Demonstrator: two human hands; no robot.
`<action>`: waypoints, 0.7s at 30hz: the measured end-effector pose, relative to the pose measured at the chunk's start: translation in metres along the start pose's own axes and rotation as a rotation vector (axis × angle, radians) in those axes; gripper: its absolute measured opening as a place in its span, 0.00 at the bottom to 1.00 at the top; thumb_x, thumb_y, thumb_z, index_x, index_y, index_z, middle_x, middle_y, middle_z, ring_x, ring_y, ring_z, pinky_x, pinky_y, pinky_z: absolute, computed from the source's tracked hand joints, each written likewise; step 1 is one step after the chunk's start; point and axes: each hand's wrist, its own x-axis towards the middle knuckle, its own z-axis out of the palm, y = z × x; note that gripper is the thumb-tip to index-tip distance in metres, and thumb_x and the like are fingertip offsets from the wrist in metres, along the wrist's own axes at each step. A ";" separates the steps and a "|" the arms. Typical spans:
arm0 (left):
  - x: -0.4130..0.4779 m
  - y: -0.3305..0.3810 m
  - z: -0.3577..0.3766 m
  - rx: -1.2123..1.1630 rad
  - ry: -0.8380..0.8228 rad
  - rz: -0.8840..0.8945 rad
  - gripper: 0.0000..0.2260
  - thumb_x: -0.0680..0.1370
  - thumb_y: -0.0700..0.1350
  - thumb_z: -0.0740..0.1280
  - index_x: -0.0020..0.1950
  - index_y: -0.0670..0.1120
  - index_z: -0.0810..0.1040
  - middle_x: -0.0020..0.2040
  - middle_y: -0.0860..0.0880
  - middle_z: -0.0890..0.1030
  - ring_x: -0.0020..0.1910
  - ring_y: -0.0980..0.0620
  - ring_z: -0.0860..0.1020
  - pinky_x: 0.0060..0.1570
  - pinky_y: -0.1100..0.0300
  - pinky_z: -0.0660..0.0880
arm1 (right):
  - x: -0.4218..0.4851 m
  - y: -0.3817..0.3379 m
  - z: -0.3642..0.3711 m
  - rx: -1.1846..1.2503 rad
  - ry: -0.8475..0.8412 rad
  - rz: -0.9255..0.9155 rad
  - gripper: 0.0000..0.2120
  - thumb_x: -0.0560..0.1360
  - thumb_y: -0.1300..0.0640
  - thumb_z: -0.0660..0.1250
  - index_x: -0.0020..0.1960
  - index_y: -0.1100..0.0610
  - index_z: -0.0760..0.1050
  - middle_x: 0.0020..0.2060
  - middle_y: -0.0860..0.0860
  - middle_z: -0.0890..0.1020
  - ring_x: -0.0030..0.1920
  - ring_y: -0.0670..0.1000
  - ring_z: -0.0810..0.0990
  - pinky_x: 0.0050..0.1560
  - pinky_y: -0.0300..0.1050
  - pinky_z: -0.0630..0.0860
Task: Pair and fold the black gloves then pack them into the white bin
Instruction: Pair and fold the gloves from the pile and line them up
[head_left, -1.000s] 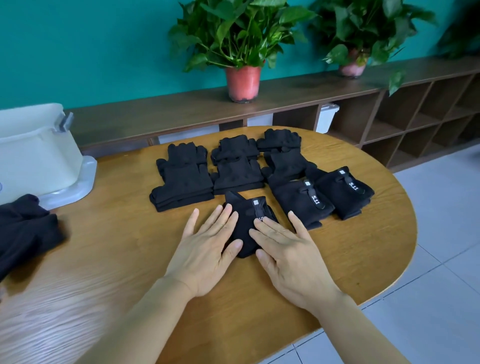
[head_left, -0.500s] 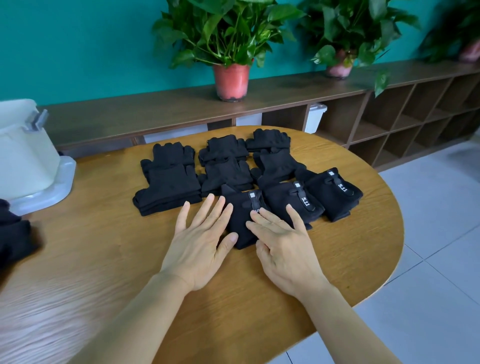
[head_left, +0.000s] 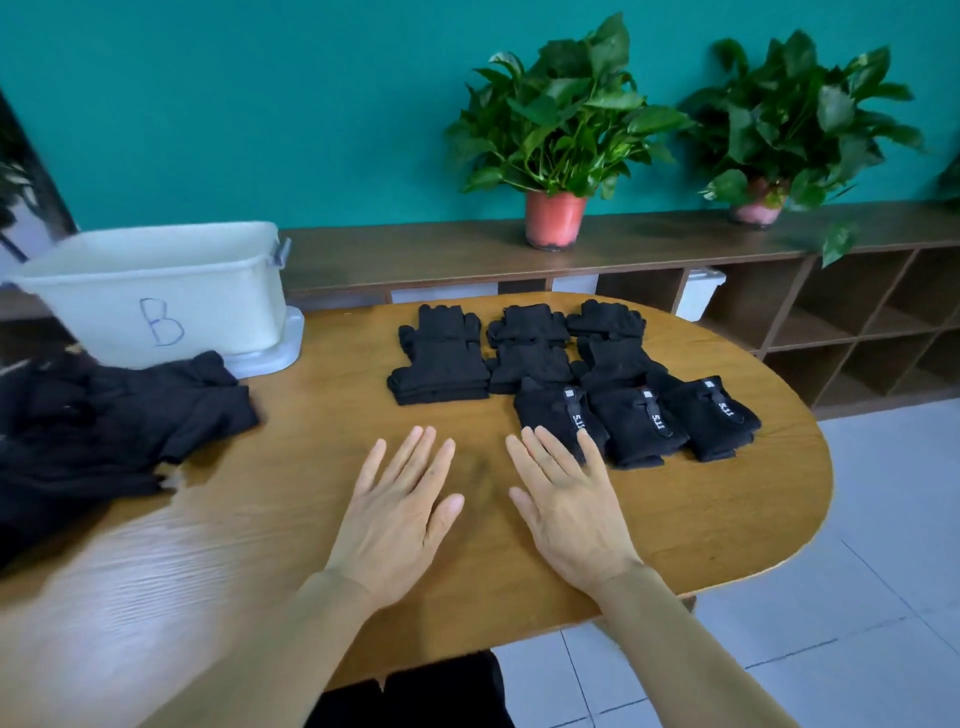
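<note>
Starting big, Sam: what does the bench (head_left: 270, 525) carry?

The white bin (head_left: 156, 296) at its far left, Jo; a loose pile of black gloves (head_left: 109, 431) lies just in front of it. Folded pairs (head_left: 441, 371) sit in rows ahead and right.

And the hands?

The left grip (head_left: 397, 512) and right grip (head_left: 569, 512) lie flat on the wood, fingers straight, holding nothing. The right one's fingertips are at the nearest folded pair (head_left: 558, 418), by its edge.

Which should reach next?

I judge the left grip: the pile lies off to its left, well apart from the right grip.
</note>
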 end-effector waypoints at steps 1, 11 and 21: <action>-0.009 -0.007 -0.006 0.004 0.010 -0.018 0.32 0.82 0.63 0.32 0.81 0.50 0.49 0.80 0.50 0.50 0.79 0.54 0.43 0.76 0.52 0.37 | 0.001 -0.010 -0.001 0.005 0.008 -0.009 0.25 0.81 0.48 0.49 0.71 0.57 0.71 0.66 0.54 0.78 0.69 0.53 0.73 0.71 0.59 0.57; -0.081 -0.084 -0.069 0.105 0.109 -0.213 0.31 0.83 0.61 0.36 0.79 0.47 0.59 0.78 0.48 0.59 0.79 0.53 0.52 0.76 0.56 0.39 | 0.046 -0.122 -0.019 0.037 0.160 -0.186 0.26 0.78 0.48 0.50 0.66 0.57 0.77 0.52 0.51 0.85 0.61 0.53 0.81 0.66 0.60 0.59; -0.131 -0.153 -0.085 0.163 0.087 -0.321 0.26 0.85 0.56 0.46 0.73 0.43 0.71 0.72 0.45 0.73 0.74 0.48 0.67 0.74 0.52 0.49 | 0.088 -0.200 -0.013 0.096 0.221 -0.364 0.20 0.78 0.50 0.58 0.64 0.56 0.78 0.47 0.48 0.86 0.60 0.54 0.81 0.65 0.60 0.59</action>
